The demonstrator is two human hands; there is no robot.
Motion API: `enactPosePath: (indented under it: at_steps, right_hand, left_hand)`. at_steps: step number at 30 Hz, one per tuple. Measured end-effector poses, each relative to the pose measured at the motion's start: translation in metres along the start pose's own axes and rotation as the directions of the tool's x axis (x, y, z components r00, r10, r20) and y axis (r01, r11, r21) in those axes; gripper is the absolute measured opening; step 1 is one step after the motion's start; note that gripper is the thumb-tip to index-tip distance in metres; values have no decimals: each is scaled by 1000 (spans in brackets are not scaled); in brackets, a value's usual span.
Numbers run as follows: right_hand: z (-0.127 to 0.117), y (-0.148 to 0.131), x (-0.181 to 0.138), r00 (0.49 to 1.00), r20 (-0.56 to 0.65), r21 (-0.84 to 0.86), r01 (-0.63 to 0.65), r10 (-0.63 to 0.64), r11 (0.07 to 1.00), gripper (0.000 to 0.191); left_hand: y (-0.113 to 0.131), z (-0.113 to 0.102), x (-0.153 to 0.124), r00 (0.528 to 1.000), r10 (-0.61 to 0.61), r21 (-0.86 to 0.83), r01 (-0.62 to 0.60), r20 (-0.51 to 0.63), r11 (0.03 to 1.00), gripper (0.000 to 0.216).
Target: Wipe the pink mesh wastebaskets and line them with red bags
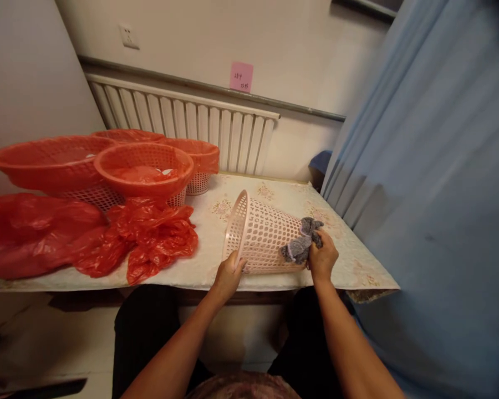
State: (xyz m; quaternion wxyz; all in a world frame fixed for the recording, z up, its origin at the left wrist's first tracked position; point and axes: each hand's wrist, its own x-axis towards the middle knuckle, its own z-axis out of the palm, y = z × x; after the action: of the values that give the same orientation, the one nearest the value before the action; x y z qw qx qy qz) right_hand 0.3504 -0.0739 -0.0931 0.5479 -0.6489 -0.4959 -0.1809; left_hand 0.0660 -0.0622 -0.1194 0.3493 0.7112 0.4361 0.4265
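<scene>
A pale pink perforated wastebasket (270, 235) lies on its side on the table, its mouth facing left. My left hand (228, 278) grips the rim at the near side, thumb on the outside. By the basket's base, my right hand (323, 256) is closed around a bunched grey cloth (298, 249) with a light edge. The cloth rests against the basket's outer wall near the bottom. Part of the cloth is hidden by my right fingers.
Several wastebaskets lined with red plastic bags (145, 166) stand at the left. Loose red bags (158, 241) lie in front of them. A floral tablecloth (357, 260) covers the table. Behind is a radiator (228, 138); a blue curtain (432, 183) hangs at right.
</scene>
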Motion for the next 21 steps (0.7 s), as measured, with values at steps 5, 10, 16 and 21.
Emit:
enactPosePath:
  at_steps: [5,10,16,21]
  right_hand:
    - [8,-72,-40,994,53,212,87,-101,973,37]
    - [21,-146,-52,896,199,463,271,-396,844,45]
    - [35,-151,-21,852,209,419,365,-479,832,47]
    - [39,-97,7,903,209,293,309,-376,905,46]
  left_hand:
    - [-4,1,-3,999,15,-47,-13,30,999,24]
    - [-3,0,-10,997,46,-157,-37,56,987,25]
    - [4,-2,-9,1000,-11,-183,16,25,983,25]
    - [2,0,-5,999,-34,-49,33,-16,998,23]
